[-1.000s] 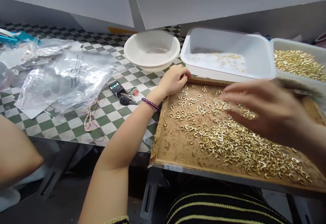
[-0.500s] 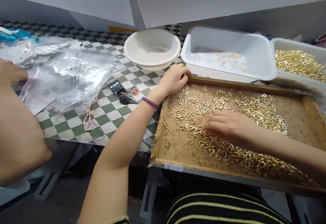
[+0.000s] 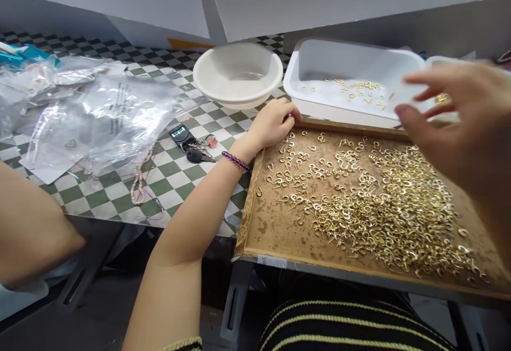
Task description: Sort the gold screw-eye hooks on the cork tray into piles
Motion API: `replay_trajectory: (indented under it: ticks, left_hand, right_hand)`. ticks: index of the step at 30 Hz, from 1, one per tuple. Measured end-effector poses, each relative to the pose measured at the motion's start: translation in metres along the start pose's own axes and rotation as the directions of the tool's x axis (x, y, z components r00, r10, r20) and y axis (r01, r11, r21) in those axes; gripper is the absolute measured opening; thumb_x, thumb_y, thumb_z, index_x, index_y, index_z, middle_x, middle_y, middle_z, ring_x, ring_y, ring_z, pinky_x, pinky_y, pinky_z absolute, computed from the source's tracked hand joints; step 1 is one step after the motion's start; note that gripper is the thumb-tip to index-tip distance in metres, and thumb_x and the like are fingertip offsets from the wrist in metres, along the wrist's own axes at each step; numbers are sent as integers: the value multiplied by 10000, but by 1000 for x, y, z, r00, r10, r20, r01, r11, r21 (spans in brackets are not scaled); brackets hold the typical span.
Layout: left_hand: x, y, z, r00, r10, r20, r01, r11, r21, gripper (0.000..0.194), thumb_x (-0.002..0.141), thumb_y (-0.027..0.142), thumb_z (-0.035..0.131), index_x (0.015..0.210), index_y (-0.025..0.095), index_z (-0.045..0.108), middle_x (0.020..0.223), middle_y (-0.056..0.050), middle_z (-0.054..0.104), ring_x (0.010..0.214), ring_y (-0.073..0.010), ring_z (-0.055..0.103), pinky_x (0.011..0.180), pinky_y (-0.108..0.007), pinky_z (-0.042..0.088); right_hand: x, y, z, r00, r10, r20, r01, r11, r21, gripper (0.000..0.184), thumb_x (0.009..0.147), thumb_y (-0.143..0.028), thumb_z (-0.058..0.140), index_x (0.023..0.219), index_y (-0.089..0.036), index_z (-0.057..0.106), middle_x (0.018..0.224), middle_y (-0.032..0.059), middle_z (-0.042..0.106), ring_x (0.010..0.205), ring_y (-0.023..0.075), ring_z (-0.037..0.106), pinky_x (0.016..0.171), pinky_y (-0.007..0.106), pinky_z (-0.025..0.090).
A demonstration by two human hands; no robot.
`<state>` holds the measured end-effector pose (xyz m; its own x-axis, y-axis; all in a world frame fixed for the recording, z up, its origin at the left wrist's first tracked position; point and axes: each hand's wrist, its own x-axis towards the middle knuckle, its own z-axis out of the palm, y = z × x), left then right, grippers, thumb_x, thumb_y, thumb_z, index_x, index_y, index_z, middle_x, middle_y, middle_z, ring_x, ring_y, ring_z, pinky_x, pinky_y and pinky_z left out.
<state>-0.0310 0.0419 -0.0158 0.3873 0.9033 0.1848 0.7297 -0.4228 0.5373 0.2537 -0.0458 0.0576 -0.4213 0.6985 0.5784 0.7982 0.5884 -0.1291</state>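
Observation:
My left hand (image 3: 275, 121), a purple bead bracelet at its wrist, is curled over the far left corner of a shallow wooden tray (image 3: 275, 228). Small gold screw hooks (image 3: 371, 218) lie in the tray, heaped toward its right and scattered on the left. Raised above the tray's far right side, my right hand (image 3: 451, 111) is blurred, thumb and fingers apart. A tiny blurred speck (image 3: 392, 95) is in the air just left of its fingertips, over a white rectangular bin (image 3: 319, 64). Several gold hooks lie on that bin's floor.
A white round bowl (image 3: 237, 90) stands left of the bin. Keys (image 3: 195, 151), a string of beads (image 3: 138, 189) and clear plastic bags (image 3: 123, 111) lie on the checkered cloth. Another bin (image 3: 443, 63) is partly behind my right hand. Another person's arm (image 3: 35, 223) enters at left.
My right hand has lifted off the hooks and swung up and right toward the bins, its fingers spreading. My left hand stays put. The other person's hand has left view.

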Motion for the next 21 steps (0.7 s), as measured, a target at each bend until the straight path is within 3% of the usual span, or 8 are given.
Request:
replay_trajectory:
  ticks: [2, 4, 7, 9, 13, 21]
  left_hand:
    - [0, -1, 0, 1000, 0, 0, 0, 1000, -2, 294, 907, 102, 454, 936, 238, 713, 1093, -74, 689, 1135, -223, 600, 1103, -411, 499]
    - [0, 0, 0, 1000, -3, 9, 3, 1000, 2, 296, 907, 100, 454, 947, 232, 717, 1098, -76, 690, 1143, -224, 600, 1112, -412, 496]
    - [0, 1, -1, 1000, -6, 12, 6, 1000, 18, 305, 910, 96, 450, 965, 220, 723, 1106, -83, 688, 1150, -223, 600, 1122, -406, 489]
    - [0, 2, -1, 1000, -5, 7, 5, 1000, 27, 308, 915, 96, 449, 971, 219, 725, 1110, -82, 688, 1151, -222, 600, 1123, -401, 487]
    - [-1, 5, -2, 1000, -13, 24, 12, 999, 37, 312, 927, 93, 449, 995, 207, 732, 1135, -80, 692, 1159, -218, 601, 1137, -391, 480]
    - [-1, 5, -1, 1000, -21, 23, 19, 998, 51, 319, 935, 85, 454, 1013, 200, 741, 1151, -81, 692, 1172, -219, 600, 1139, -380, 477]
  right_hand:
    - [7, 2, -8, 1000, 9, -30, -10, 999, -53, 439, 1025, -312, 600, 1418, -115, 613, 1412, 174, 587, 1002, 223, 672, 858, 367, 556]
    - [3, -7, -2, 989, -139, 43, 139, 990, 4, 358, 1010, -248, 616, 1333, -95, 645, 1351, 169, 623, 1065, 229, 670, 895, 357, 559]
    - [-15, -33, 27, 909, -390, 146, 354, 909, 222, 179, 1027, -231, 592, 1117, -118, 699, 1089, 90, 714, 927, 155, 671, 734, 283, 540]
    - [-29, -49, 48, 860, -466, 209, 384, 860, 335, 238, 1070, -281, 519, 1060, -140, 712, 1014, 54, 714, 805, 119, 634, 616, 257, 467]
    - [-46, -63, 72, 791, -512, 336, 380, 840, 386, 309, 1089, -288, 461, 979, -163, 721, 928, 40, 680, 776, 122, 596, 594, 258, 393]
    - [-44, -59, 66, 804, -493, 333, 323, 832, 451, 302, 1084, -289, 472, 957, -182, 725, 905, 23, 688, 794, 113, 609, 617, 248, 420]
